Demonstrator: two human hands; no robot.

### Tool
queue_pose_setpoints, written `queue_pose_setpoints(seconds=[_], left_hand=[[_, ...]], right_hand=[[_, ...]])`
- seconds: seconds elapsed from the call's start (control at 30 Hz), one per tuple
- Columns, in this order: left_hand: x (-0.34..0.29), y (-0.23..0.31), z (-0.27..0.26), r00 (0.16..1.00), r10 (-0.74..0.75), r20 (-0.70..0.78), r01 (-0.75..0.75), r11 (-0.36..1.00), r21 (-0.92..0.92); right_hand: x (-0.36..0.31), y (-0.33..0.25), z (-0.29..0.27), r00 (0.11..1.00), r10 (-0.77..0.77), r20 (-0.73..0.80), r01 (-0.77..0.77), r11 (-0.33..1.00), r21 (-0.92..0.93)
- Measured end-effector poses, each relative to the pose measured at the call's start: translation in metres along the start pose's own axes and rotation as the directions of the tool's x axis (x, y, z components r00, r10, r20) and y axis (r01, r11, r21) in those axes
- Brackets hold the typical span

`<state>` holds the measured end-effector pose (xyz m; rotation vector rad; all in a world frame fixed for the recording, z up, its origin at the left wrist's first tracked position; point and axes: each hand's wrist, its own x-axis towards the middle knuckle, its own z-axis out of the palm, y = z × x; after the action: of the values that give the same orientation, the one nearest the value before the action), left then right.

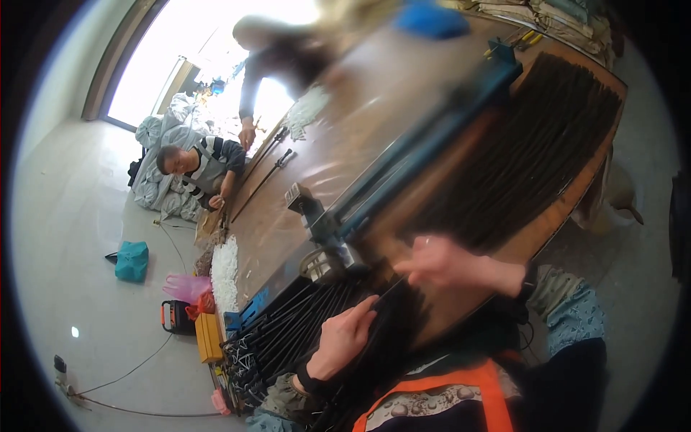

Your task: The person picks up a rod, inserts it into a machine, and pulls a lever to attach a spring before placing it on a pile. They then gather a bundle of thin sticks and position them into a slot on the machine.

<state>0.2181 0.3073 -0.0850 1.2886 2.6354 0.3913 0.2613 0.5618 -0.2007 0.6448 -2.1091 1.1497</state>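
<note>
A teal bag (132,261) is lying on the floor to my left, a pink plastic bag (186,286) is sitting nearer the workbench (338,144), and a yellow box (209,337) is standing just beside the bench's near corner, next to an orange and black case (175,315). My left hand (345,340) is curling around a bundle of long black rods (288,333) at the near end of the bench, fingers closed over them. My right hand (439,263) is hovering over the larger spread of dark rods (533,151), blurred; I cannot tell whether it is gripping anything.
</note>
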Motion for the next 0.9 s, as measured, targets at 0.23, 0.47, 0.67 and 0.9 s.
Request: queue_pose_setpoints(seconds=[0.23,0.47,0.67,0.9], left_hand=[[0.058,0.007,-0.03,0.989,0.131,0.066,-0.127,0.99,-0.06],[0.128,-0.003,-0.062,0.929,0.366,-0.06,-0.332,0.891,0.31],[0.141,-0.013,-0.066,0.914,0.4,-0.072,-0.373,0.895,0.245],[0.143,-0.045,-0.058,0.906,0.409,-0.107,-0.388,0.906,0.169]], right_hand=[[0.003,0.02,-0.012,0.967,-0.153,-0.203,0.129,0.984,-0.123],[0.026,0.041,-0.076,0.952,0.301,-0.06,-0.301,0.875,-0.379],[0.033,0.044,-0.097,0.983,0.111,-0.145,-0.162,0.898,-0.41],[0.043,0.055,-0.084,0.949,-0.108,-0.297,-0.003,0.937,-0.349]])
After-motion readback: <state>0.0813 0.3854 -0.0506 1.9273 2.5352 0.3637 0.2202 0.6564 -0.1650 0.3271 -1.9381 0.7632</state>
